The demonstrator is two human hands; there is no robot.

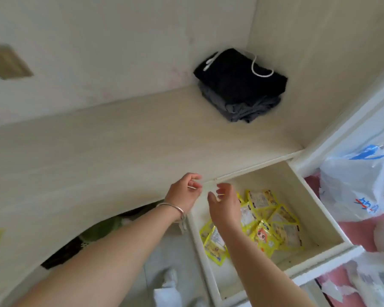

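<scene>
My left hand (185, 191), with a silver bangle on its wrist, hovers over the front edge of a cream shelf (111, 151). Its fingers are curled and pinch a small thin pale strip (192, 187). My right hand (224, 203) is close beside it, above the open drawer (319, 209). Its thumb and fingers are bent round what looks like the strip's other end, too small to name. Several yellow snack packets (268, 227) lie loose in the drawer.
A folded pile of black and grey clothes (242, 85) with a white drawstring sits in the shelf's back right corner. White plastic bags (359, 185) lie on pink fabric at the right. Dark and green things show under the shelf's curved cut-out (93, 238).
</scene>
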